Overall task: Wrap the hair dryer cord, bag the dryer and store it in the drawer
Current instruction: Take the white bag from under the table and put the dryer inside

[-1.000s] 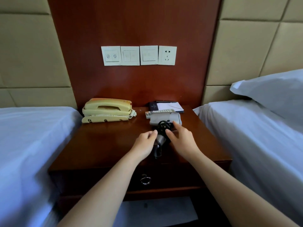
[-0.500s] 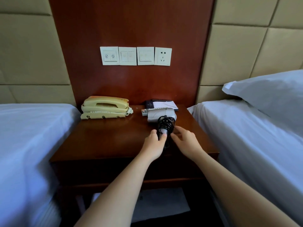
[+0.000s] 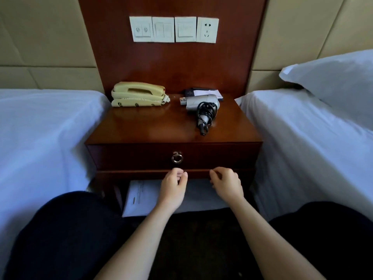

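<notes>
Currently the bench (image 3: 141, 130) carries the hair dryer (image 3: 201, 103) at right rear, cord (image 3: 205, 113) wrapped around its handle; bagging and storing remain. Its barrel runs left-right, handle toward me. The drawer (image 3: 212, 156) is closed. My left hand (image 3: 174, 183) and right hand (image 3: 227, 183) hang loosely curled, empty.

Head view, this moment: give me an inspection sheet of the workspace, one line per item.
Surface: wooden nightstand, top glossy.
Job's things: hair dryer lies at back right of the top, black cord coiled around its handle; drawer shut, ring pull hanging; no bag seen.
Clutter: cream telephone at back left; notepad behind the dryer.
Hands: left hand and right hand both empty, loosely curled, below the drawer front.
Cables: telephone's coiled cord only.
Surroundings: white beds either side, pillow right, wall switches and socket above, paper sheet under the nightstand.
</notes>
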Available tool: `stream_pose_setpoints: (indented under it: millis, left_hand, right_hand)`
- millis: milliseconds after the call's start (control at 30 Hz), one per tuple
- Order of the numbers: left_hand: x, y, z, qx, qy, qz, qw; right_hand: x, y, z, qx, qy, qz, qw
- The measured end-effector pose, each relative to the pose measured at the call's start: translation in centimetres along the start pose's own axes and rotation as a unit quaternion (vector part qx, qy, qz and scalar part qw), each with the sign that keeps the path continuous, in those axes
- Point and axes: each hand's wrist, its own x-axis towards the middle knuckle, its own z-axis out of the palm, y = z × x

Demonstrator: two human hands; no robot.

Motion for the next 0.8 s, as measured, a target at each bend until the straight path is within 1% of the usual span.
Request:
stream_pose_setpoints:
  millis: [100,167,267,367,467,600,800]
  left_hand:
    - [-1.5,-3.7,0.8,-0.009,-0.018,-0.109,0.994]
    - [-2.2,-6.1,1.6,-0.018,-0.013,-0.165,0.986]
    - [-2.9,-9.5,3.2,-0.048,-0.008,-0.248,0.968]
    - [-3.2,-12.4,4.8,-0.078,-0.011,-0.311,0.947]
    - [-3.2,-14.9,6.3,-0.105,-0.017,-0.363,0.926]
    - [-2.5,-17.7,7.6,-0.167,-0.006,-0.442,0.881]
    - [0.3,-21.1,8.2,-0.274,0.036,-0.541,0.794]
  right_hand:
    - [-0.4,1.6,3.2,0.011,-0.044,0.035,0.998]
    - [-0.5,3.0,5.4,0.019,-0.072,0.062,0.995]
    - [-0.6,5.2,8.6,0.072,-0.115,0.124,0.983]
    - [-0.7,7.2,11.1,0.103,-0.155,0.173,0.967]
    - [-0.4,9.3,13.6,0.102,-0.184,0.212,0.954]
    - [0.6,11.4,17.0,0.107,-0.217,0.262,0.934]
    - [2.0,13.1,22.0,0.157,-0.252,0.340,0.892]
